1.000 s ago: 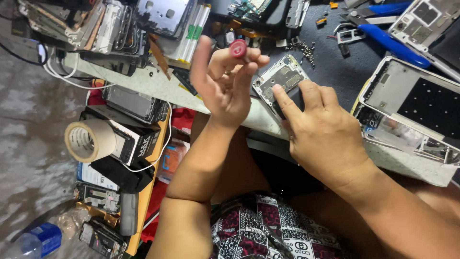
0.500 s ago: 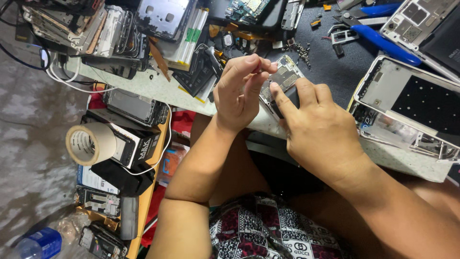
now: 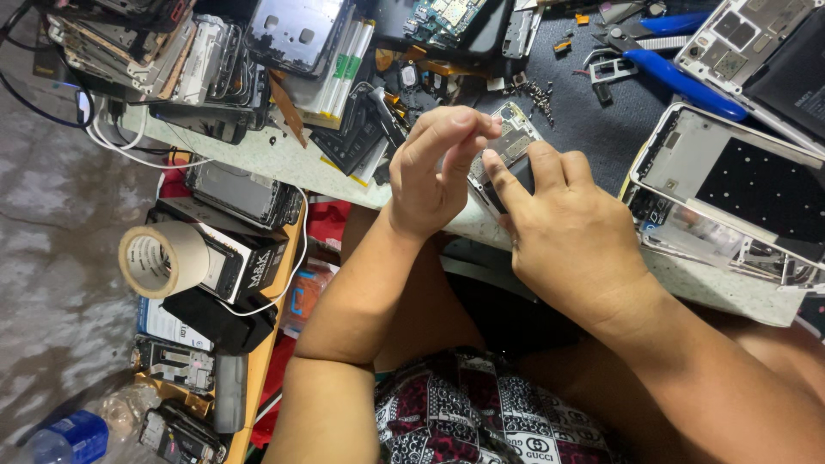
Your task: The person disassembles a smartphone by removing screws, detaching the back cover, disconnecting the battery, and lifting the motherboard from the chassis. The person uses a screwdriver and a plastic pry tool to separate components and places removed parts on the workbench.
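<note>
Opened phone chassis lies at the near edge of the surface. Right hand grip clamped on its near end. Left hand fingertips pinched together above the chassis; contents indiscernible.

A pale speckled bench runs across the top of the view, with a dark mat over its middle. On the mat lie blue-handled pliers, loose screws and an opened phone. To the right lies a phone frame with its dark panel up. At the left end sits a stack of phone shells, beside batteries and a black keypad. White cables hang over the edge.
</note>
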